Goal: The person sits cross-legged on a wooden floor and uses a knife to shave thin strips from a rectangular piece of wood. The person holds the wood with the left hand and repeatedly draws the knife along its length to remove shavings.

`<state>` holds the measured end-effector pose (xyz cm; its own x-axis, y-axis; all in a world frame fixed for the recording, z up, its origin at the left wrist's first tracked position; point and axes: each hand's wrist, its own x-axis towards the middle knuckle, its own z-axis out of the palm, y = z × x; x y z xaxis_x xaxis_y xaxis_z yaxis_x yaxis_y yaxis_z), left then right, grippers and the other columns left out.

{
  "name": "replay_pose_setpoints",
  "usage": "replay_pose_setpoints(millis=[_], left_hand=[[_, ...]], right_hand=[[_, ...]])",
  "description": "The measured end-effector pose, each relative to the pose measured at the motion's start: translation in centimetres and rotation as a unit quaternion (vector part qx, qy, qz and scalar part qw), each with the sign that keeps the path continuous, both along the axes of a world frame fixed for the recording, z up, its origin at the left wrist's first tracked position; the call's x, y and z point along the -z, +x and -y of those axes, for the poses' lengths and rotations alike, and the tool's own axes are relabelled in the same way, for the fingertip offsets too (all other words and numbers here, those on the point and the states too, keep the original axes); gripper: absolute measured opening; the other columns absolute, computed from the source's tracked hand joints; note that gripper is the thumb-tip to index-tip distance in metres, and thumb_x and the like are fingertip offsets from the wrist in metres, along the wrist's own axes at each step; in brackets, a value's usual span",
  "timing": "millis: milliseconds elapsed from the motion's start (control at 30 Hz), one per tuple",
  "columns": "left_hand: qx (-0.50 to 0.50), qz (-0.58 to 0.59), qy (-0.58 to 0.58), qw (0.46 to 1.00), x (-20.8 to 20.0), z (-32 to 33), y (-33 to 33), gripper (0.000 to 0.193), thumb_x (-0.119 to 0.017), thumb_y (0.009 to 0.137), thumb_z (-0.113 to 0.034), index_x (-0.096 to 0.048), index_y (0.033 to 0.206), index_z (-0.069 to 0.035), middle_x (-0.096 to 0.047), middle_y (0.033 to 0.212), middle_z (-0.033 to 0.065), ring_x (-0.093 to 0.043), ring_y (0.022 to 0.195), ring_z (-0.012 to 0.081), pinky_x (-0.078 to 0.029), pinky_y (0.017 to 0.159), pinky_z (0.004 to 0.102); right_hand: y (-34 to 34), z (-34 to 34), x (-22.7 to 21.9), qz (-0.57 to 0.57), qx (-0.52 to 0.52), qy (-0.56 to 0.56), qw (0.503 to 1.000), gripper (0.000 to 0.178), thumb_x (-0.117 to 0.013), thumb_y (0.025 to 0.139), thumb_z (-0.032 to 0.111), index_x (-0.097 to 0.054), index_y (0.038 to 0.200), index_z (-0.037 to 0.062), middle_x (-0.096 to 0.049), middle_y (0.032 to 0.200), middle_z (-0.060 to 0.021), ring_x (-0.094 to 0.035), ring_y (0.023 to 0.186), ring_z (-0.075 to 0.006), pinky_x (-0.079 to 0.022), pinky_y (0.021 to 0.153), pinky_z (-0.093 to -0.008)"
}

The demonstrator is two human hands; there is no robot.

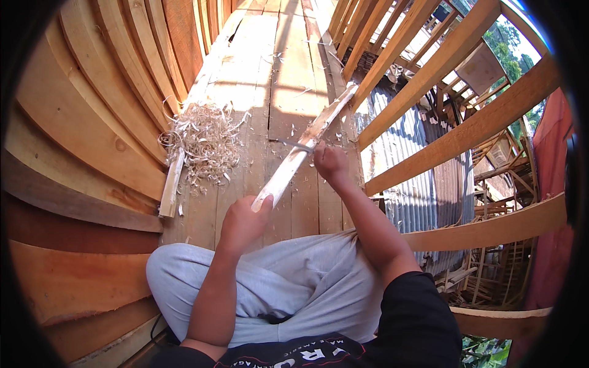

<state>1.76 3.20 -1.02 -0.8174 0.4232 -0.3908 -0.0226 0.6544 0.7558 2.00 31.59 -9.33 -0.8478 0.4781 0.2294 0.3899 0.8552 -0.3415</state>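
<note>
A long pale wooden stick [288, 168] slants from near my lap up and right to the railing. Its near part is bare and bright; farther along, brown bark-like patches show. My left hand [244, 222] grips the near end, thumb on top. In my right hand [331, 163] is a knife [294, 145], its blade lying across the stick about midway and pointing left. The fingers of that hand are closed, and the handle is mostly hidden inside them.
A heap of curled wood shavings [205, 141] lies on the plank floor [251, 159] at left, partly over another pale stick [172, 184]. A board wall [86, 129] rises on the left. A slatted wooden railing [429, 156] runs along the right, with corrugated metal sheets [411, 153] below it.
</note>
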Motion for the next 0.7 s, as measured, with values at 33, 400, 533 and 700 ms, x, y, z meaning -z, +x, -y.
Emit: replay_pose_setpoints(millis=[33, 400, 533, 700], left_hand=[[0.0, 0.003, 0.005, 1.0, 0.6, -0.2, 0.2, 0.048, -0.056, 0.091, -0.046, -0.07, 0.096, 0.0, -0.068, 0.077, 0.0201, -0.069, 0.076, 0.0338, -0.051, 0.071, 0.042], [-0.014, 0.048, 0.045, 0.998, 1.9, -0.9, 0.1, 0.057, -0.053, 0.093, -0.051, -0.069, 0.091, 0.004, -0.064, 0.068, 0.0186, -0.066, 0.067, 0.0281, -0.05, 0.064, 0.0394], [-0.022, 0.084, 0.057, 0.995, 2.6, 0.0, -0.6, 0.059, -0.052, 0.094, -0.051, -0.067, 0.086, 0.006, -0.06, 0.063, 0.0128, -0.061, 0.06, 0.0207, -0.048, 0.06, 0.0373], [-0.019, 0.11, 0.113, 0.987, 2.1, -0.8, 0.2, 0.06, -0.051, 0.096, -0.051, -0.062, 0.075, 0.004, -0.054, 0.058, 0.0063, -0.054, 0.054, 0.0138, -0.045, 0.053, 0.0336]], right_hand=[[-0.4, -0.4, 0.2, -0.015, 0.04, -0.009, 0.999, 0.058, -0.033, 0.096, 0.033, -0.065, 0.064, -0.0035, -0.063, 0.069, -0.029, -0.061, 0.066, -0.0495, -0.05, 0.07, -0.0559], [-0.5, -2.0, 1.3, -0.06, 0.078, 0.0, 0.995, 0.054, -0.038, 0.096, 0.03, -0.059, 0.06, -0.0044, -0.059, 0.066, -0.0295, -0.059, 0.064, -0.05, -0.047, 0.068, -0.0568], [0.6, 0.6, 0.9, -0.033, -0.095, -0.023, 0.995, 0.055, -0.039, 0.095, 0.03, -0.06, 0.057, -0.0028, -0.06, 0.061, -0.0261, -0.059, 0.06, -0.0478, -0.049, 0.064, -0.055], [-0.7, -3.3, 0.8, -0.056, 0.052, 0.106, 0.991, 0.052, -0.044, 0.095, 0.035, -0.066, 0.059, 0.0038, -0.062, 0.059, -0.0195, -0.062, 0.055, -0.0392, -0.05, 0.055, -0.0494]])
